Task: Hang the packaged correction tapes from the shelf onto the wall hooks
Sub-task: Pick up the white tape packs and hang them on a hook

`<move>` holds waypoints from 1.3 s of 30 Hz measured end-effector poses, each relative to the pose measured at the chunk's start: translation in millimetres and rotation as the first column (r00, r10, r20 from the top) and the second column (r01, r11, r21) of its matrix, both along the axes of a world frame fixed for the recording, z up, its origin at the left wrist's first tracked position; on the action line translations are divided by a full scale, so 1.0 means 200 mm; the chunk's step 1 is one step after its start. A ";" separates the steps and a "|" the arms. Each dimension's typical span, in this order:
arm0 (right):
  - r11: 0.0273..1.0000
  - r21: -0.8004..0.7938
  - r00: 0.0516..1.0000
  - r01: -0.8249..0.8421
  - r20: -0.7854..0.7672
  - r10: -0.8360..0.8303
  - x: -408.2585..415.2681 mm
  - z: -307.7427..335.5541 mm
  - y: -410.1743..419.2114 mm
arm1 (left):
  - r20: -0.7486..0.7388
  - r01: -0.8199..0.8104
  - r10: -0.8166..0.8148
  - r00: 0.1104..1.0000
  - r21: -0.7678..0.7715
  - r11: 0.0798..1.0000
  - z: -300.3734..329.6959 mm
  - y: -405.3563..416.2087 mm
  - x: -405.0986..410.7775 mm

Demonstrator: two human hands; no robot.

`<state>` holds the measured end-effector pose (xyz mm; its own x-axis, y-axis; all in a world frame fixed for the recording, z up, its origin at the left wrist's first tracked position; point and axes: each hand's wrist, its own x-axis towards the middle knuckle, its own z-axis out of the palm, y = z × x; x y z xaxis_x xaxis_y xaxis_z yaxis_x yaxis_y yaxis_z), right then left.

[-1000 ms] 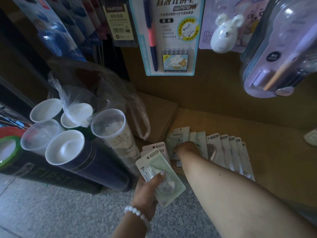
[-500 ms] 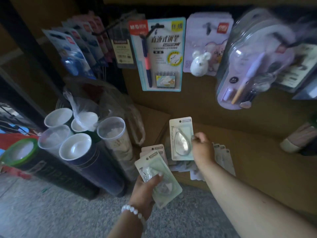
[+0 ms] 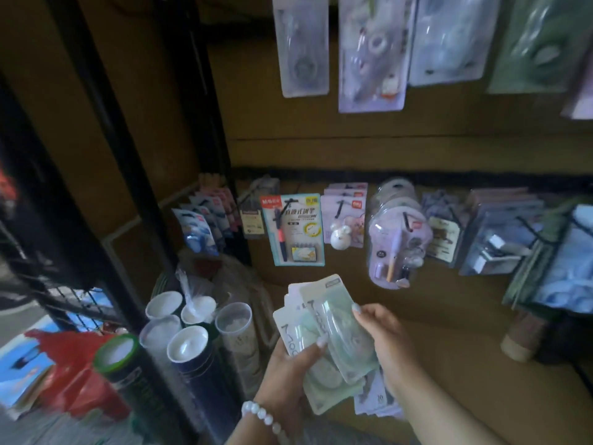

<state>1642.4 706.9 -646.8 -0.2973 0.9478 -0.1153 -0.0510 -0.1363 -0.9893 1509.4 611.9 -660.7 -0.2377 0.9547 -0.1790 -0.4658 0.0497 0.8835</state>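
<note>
- Pale green card-and-clear-blister correction tape packs point(image 3: 324, 358) sit fanned in a small stack between both hands, low in the middle of the view, in front of the brown shelf point(image 3: 449, 364).
- The left hand point(image 3: 288, 364) grips the stack from below, its thumb curled over the face of the lower packs; a white bead bracelet point(image 3: 263, 415) circles that wrist.
- The right hand point(image 3: 382, 335) holds the topmost pack along its right edge, fingers bent round it and one fingertip near the upper edge.
- More flat packaged tapes point(image 3: 375, 399) lie on the shelf just under the held stack, partly hidden by the right forearm.
- On the brown wall board behind, packaged goods hang on black hooks: a teal-edged pen card with a red logo point(image 3: 293, 229), a lilac card with a white mouse-shaped item point(image 3: 345, 223) and a lilac clear-shell pen set point(image 3: 396, 245).
- Higher up hang blurred clear blister packs point(image 3: 305, 46), their contents too smeared to tell.
- To the left of the hands stand dark tubes with white and clear lids point(image 3: 187, 343), a clear plastic bag point(image 3: 192, 284) knotted over one of them.
</note>
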 end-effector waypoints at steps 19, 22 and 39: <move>0.966 0.245 0.940 -0.087 -0.302 0.162 -0.09 0.84 -0.15 | -0.295 -0.096 0.190 0.937 0.307 0.947 0.85 -0.10 -0.20; 0.941 0.332 0.946 -0.066 -0.281 0.165 -0.11 1.05 -0.14 | -0.308 -0.101 0.226 0.924 0.373 0.922 0.99 -0.08 -0.25; 0.775 0.621 0.992 0.118 -0.041 -0.118 -0.40 1.69 0.11 | -0.280 -0.163 0.309 0.909 0.444 0.881 1.18 0.00 -0.37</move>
